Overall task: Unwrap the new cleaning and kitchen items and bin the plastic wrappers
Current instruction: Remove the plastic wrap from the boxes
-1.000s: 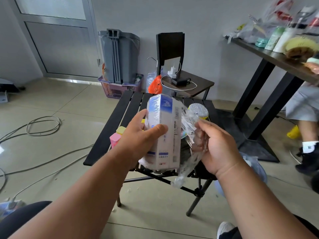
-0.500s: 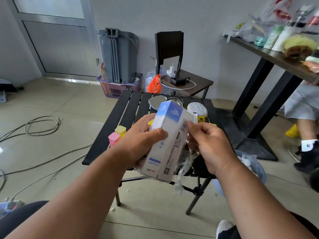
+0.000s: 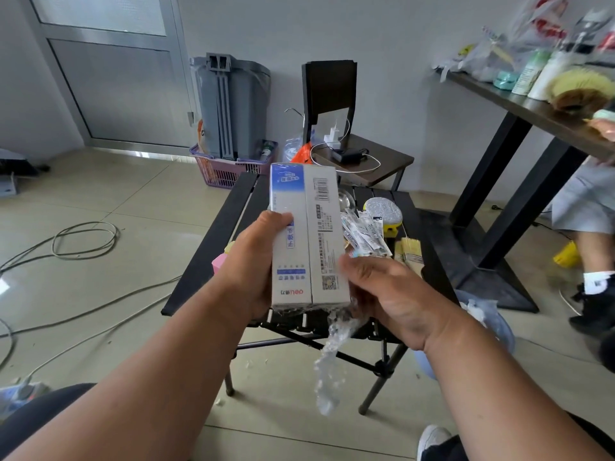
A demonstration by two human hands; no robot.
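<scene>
Holding the box above the table, my left hand wraps around it. My right hand pinches the wrap hanging below the box. Pulling too hard could rip the wrap, leaving bits stuck on.

Saw the box swing from tilted back to upright in the left grip, barcode side now facing me. Right grip dropped to the lower corner, and the wrapper trailed below the box.
</scene>
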